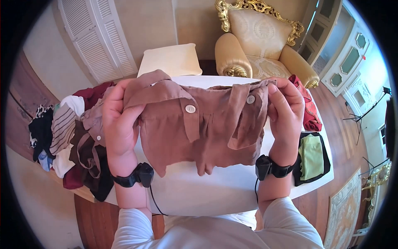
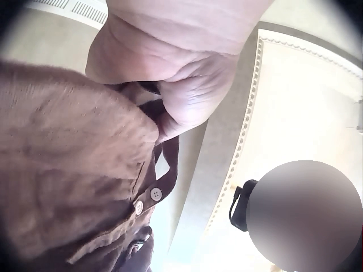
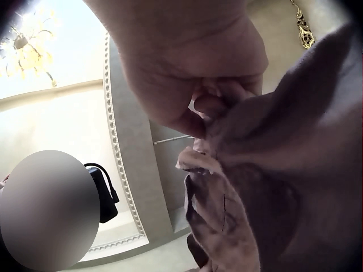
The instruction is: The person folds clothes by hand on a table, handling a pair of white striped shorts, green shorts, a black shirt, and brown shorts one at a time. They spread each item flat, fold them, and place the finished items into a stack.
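Note:
A pair of brown shorts with buttoned straps hangs spread out above the white table. My left hand pinches its waistband at the left, with a wide strap folded over the front there. At the other end of the waistband, the thumb and fingers of my right hand grip the cloth. White buttons show on the straps near each side. In the left wrist view the brown cloth drapes below my left hand. The right wrist view has my right hand holding a bunched edge.
A heap of mixed clothes covers the table's left end. On the right lie a folded green garment on black cloth and a red garment. Beyond the table stand a cream stool and a gilded armchair.

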### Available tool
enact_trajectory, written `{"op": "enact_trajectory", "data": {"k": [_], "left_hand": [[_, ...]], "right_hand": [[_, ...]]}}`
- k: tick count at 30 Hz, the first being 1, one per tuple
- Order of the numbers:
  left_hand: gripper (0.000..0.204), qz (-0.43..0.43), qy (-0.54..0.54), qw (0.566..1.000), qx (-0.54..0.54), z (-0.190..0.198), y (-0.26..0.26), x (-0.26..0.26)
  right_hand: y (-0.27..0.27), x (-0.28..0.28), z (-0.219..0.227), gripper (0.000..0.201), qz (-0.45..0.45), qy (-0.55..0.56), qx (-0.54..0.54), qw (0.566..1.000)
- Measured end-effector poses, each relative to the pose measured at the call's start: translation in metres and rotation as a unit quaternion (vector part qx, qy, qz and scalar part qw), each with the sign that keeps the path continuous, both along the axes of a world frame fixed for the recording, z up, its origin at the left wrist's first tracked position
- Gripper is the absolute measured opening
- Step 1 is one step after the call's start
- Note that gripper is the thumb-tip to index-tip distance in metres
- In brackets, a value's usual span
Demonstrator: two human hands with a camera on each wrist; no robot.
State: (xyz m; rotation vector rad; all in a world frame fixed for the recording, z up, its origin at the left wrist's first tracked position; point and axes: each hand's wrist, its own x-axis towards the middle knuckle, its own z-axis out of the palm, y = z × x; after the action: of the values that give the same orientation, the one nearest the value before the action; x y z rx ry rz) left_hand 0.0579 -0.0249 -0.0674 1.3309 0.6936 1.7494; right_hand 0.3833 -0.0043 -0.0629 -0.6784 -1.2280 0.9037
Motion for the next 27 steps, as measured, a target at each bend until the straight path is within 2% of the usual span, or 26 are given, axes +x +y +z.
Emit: {"op": "enact_trajectory", "data": {"k": [6,15,18,21,27], "left_hand": [[0.036,-0.016,0.023,1.000,-0.014,-0.011,0.011,-0.010],[0.035,-0.017,0.027,0.999,-0.024,-0.014,0.018,-0.010],[0.035,-0.026,0.031,0.999,-0.024,-0.013,0.016,-0.013],[0.035,-0.032,0.011,0.999,-0.019,-0.007,0.009,-0.008],[0.037,-0.086,-0.014,0.996,-0.009,0.001,-0.009,-0.011]], "right_hand": [[0.013,-0.004,-0.008,0.014,-0.021,-0.006,-0.004,1.000],[0.018,0.001,-0.012,0.014,0.003,-0.023,0.008,1.000],[0.012,-0.005,-0.007,0.016,-0.020,-0.016,-0.002,1.000],[0.008,-0.001,-0.005,0.015,0.002,0.006,0.001,1.000],[-0.006,0.008,0.005,0.013,0.130,0.062,-0.035,0.989]]}}
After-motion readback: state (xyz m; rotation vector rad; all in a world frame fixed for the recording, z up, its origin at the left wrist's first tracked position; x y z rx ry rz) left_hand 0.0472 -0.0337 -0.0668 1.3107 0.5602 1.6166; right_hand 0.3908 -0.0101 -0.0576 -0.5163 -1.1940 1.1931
